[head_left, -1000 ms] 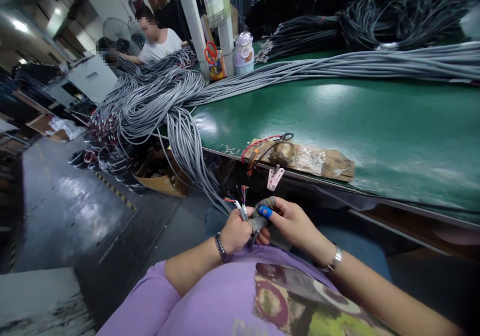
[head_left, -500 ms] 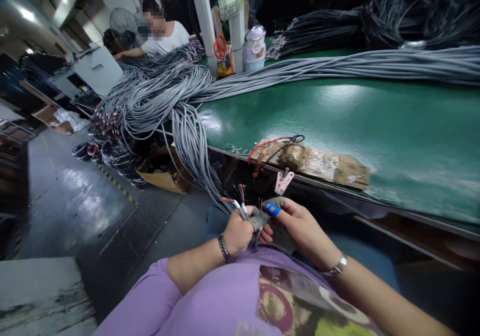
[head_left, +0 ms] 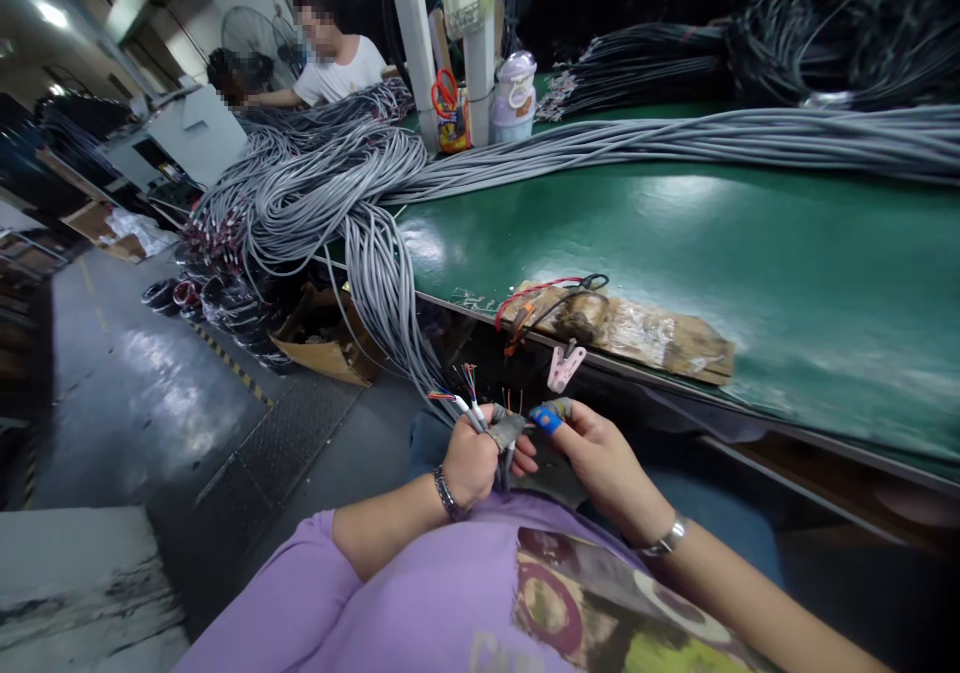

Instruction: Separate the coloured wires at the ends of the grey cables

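My left hand (head_left: 480, 451) is closed around a few grey cables (head_left: 474, 419) just in front of my body. Their stripped ends fan out in thin coloured wires (head_left: 469, 381) above the fist. Several fingertips wear grey covers, and blue tape wraps my right thumb. The right hand (head_left: 581, 433) pinches thumb against forefinger right beside the left fingertips, at a thin wire end; the wire itself is mostly hidden. A few orange wires (head_left: 511, 400) stick up between the two hands.
A green table (head_left: 675, 243) bears a wooden board (head_left: 660, 338) with a pink clip (head_left: 564, 366) at its edge. Grey cable bundles (head_left: 322, 193) hang over the left edge above a cardboard box (head_left: 326, 343). Another person (head_left: 341, 68) works at the far left.
My right hand has drawn slightly away from the left, so more of the orange wires shows between them. The left hand and its cables have shifted a little to the left.
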`<move>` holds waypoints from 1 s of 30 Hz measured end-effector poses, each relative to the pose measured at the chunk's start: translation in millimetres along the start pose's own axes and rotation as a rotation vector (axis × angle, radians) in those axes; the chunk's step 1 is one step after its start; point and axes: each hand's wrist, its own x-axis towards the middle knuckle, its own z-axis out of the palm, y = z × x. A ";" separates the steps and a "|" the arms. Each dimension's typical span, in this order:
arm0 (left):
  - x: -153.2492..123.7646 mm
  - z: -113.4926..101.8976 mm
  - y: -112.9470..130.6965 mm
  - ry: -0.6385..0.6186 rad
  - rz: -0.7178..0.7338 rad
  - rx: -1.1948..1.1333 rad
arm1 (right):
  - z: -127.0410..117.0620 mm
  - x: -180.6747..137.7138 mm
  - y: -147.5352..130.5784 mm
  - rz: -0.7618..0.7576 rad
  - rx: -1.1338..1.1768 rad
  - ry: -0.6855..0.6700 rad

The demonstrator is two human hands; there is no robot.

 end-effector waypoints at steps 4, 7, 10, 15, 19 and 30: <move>0.7 0.2 7.7 0.025 0.008 0.019 | -10.4 4.6 1.0 -0.054 -0.113 0.065; 0.4 -2.4 16.5 -0.016 0.008 0.001 | -20.3 9.7 -0.3 -0.031 0.021 0.093; -0.7 -3.9 27.0 -0.121 -0.023 -0.039 | -28.8 17.4 -6.3 0.030 0.183 0.097; 1.0 2.7 39.7 -0.275 -0.137 -0.064 | -29.1 29.5 -25.8 0.122 0.272 -0.030; 6.8 11.8 40.2 -0.347 -0.194 -0.056 | -20.6 33.5 -37.2 0.090 0.264 -0.067; 13.0 19.3 36.9 -0.387 -0.237 -0.072 | -11.2 34.6 -37.9 0.066 0.384 0.029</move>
